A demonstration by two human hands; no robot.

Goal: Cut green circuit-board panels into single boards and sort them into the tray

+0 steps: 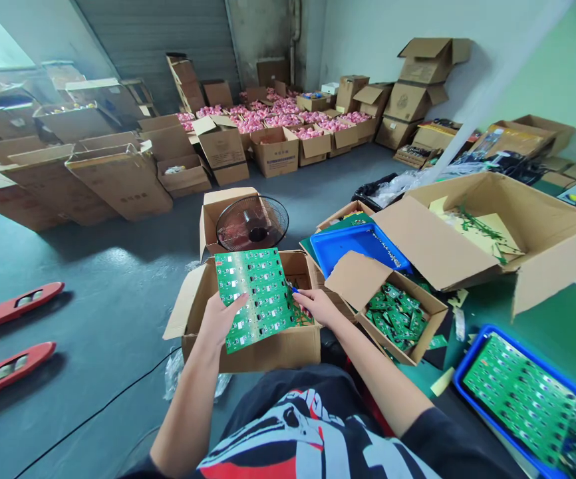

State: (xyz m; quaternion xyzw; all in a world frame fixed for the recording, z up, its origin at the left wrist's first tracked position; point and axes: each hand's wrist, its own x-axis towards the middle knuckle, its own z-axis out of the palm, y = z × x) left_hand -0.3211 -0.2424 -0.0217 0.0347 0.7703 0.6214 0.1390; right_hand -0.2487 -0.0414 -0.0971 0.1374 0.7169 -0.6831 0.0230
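My left hand (222,319) grips a green circuit board panel (268,293) by its left side, thumb on top. The panel carries rows of small parts and is held tilted over an open cardboard box (253,352). At the panel's right edge, my right hand (318,306) is closed round a small tool with blue handles (294,290), which looks like a pair of cutters. Its dark tip is near the board's edge; whether it touches cannot be made out. Green scraps (302,315) lie in the box below.
To the right stands a smaller box of loose green boards (398,316), with a blue tray (358,246) behind it. A blue bin of panels (517,392) sits at the lower right. A large carton (557,266) is farther right, a fan (252,223) ahead, red pallet forks (13,369) left.
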